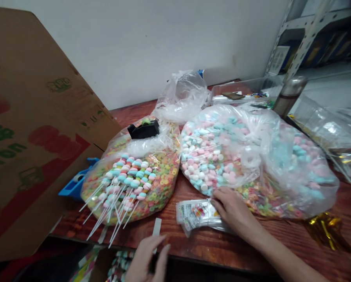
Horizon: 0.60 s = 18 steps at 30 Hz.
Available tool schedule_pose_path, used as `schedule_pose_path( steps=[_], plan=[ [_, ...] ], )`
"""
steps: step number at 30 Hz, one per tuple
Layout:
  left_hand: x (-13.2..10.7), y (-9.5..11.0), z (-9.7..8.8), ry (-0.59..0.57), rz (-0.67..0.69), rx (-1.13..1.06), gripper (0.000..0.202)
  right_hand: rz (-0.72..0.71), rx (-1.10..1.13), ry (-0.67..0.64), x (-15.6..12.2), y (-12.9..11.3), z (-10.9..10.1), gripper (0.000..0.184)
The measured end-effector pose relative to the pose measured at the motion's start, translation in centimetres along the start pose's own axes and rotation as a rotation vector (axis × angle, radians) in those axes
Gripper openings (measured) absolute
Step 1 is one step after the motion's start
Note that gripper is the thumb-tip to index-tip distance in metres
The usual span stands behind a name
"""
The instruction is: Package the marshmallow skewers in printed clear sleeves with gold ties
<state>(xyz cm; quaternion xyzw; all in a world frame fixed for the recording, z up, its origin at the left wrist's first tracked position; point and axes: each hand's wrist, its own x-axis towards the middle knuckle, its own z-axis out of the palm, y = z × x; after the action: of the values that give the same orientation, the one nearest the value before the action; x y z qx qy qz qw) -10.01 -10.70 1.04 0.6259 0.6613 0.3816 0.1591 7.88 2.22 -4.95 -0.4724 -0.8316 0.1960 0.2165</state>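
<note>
My right hand (232,209) lies on the right end of a stack of small printed clear bags (194,213) on the wooden table (210,243), fingers curled over the stack's edge. My left hand (147,258) hovers at the table's near edge with fingers pinched together; what they hold is hidden. A white strip (157,226) lies just above it. Several marshmallow skewers (125,182) rest on a bag of coloured cereal rings (160,184). A big bag of pastel marshmallows (219,152) sits just beyond my right hand.
A large cardboard box (31,137) leans at the left, with a blue object (75,184) beside it. A black tape dispenser (144,128) sits on the cereal bag. A crumpled clear bag (181,98), a clear tray (245,88) and a steel flask (289,96) stand behind. Gold foil (324,231) lies at the right.
</note>
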Motion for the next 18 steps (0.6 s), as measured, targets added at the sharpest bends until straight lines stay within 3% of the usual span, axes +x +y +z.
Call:
schedule_pose_path(
  steps=[2,5,8,11,14,16,18],
  plan=[
    [1.8,-0.3,3.0,-0.02,0.113,0.081,0.055,-0.011,0.002,0.028,-0.3,0.3,0.3,0.018],
    [4.2,-1.5,6.1,-0.164,0.237,0.197,0.071,-0.009,-0.022,0.112,-1.1,0.8,0.3,0.018],
    [5.8,-2.6,7.4,-0.285,0.187,0.24,0.083,0.002,-0.109,0.252,-2.4,2.2,-0.9,0.024],
    [5.8,-2.7,7.7,-0.222,0.155,0.156,0.078,0.016,-0.163,0.417,-3.6,3.8,-3.2,0.024],
    [4.5,-1.0,8.4,-0.058,0.072,-0.148,0.045,0.138,0.006,0.545,-4.3,4.0,-5.7,0.022],
    [3.8,1.0,9.5,-0.195,-0.121,-0.545,0.026,0.233,0.169,0.558,-4.4,3.2,-7.0,0.02],
    [4.0,3.0,11.0,-0.408,-0.429,-1.031,0.047,0.252,0.318,0.503,-4.4,2.4,-7.7,0.019]
  ],
)
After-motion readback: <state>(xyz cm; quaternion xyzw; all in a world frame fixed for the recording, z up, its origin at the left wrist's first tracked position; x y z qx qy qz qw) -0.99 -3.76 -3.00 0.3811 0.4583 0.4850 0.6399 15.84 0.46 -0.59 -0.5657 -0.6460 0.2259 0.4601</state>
